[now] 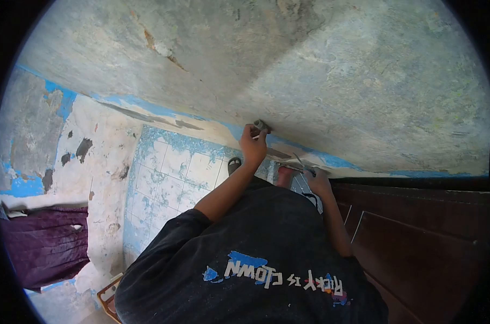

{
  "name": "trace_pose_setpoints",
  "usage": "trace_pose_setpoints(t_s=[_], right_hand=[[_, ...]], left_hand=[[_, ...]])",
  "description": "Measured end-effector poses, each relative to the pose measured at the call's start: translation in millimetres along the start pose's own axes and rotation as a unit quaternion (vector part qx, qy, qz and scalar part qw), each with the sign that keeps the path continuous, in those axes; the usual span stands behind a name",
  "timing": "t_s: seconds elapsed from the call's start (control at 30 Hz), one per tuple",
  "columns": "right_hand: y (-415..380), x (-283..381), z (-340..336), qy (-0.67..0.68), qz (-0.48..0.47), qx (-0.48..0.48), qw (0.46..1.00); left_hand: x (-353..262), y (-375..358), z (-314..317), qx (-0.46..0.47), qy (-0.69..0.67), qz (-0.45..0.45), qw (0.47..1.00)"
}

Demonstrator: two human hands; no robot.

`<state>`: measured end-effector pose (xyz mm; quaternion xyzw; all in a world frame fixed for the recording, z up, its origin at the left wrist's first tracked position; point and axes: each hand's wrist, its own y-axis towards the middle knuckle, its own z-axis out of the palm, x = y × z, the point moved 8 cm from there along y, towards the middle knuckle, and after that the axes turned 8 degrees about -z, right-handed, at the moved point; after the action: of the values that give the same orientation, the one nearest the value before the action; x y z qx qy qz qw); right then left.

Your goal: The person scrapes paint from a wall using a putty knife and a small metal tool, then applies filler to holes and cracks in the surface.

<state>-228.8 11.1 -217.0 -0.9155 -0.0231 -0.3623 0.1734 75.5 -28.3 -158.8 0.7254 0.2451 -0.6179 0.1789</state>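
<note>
Now, from the head camera, the left hand is closed around a small grey tool, pressed against the worn wall. Below the wall, near the brown door, the right hand grips a thin metal scraper.

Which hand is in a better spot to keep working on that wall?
Probably the left hand: it is raised and presses a small grey tool against the rough grey plastered wall. The right hand hangs lower, holding a thin metal tool away from the wall.
</note>
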Motion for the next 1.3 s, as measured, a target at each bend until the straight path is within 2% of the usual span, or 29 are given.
trace_pose_setpoints(t_s=[0.1,0.17,0.2,0.23,0.3,0.4,0.5,0.53,0.63,0.7,0.83,0.93,1.03,1.17,1.3], right_hand=[[2,11,3,-0.02,-0.01,0.001,1.0],[5,7,10,0.007,-0.012,0.015,1.0],[8,6,13,0.02,-0.014,0.021,0.999],[10,5,13,0.02,-0.022,0.013,0.999],[8,7,14,0.018,-0.039,0.003,0.999],[11,12,19,0.01,-0.021,0.032,0.999],[16,19,25,-0.017,-0.057,0.008,0.998],[18,20,28,-0.013,-0.057,0.008,0.998],[20,24,36,-0.01,-0.061,0.004,0.998],[17,28,38,-0.018,-0.066,-0.007,0.998],[5,62,37,-0.022,-0.016,0.011,1.0],[1,80,50,0.017,-0.007,-0.001,1.0],[-4,113,67,0.029,0.004,-0.002,1.0],[1,148,110,0.056,-0.023,-0.016,0.998],[-7,224,125,0.085,-0.068,-0.03,0.994]], left_hand=[[37,15,-18,-0.071,0.048,-0.003,0.996],[85,46,-59,-0.17,0.108,-0.056,0.978],[97,58,-80,-0.211,0.089,-0.095,0.969],[85,67,-94,-0.222,0.071,-0.08,0.969],[71,76,-105,-0.177,-0.001,-0.1,0.979],[68,78,-114,-0.18,0.016,-0.069,0.981],[39,70,-106,-0.153,-0.019,0.025,0.988],[25,66,-105,-0.149,0.025,0.057,0.987],[5,66,-115,-0.155,0.048,0.089,0.983],[-3,71,-119,-0.122,0.085,0.133,0.98],[-9,85,-135,-0.094,0.129,0.19,0.969],[0,100,-155,-0.125,0.108,0.18,0.97],[-3,122,-181,-0.115,0.099,0.155,0.976],[7,154,-239,-0.181,0.093,0.103,0.974],[14,181,-265,-0.121,0.064,0.093,0.986]])
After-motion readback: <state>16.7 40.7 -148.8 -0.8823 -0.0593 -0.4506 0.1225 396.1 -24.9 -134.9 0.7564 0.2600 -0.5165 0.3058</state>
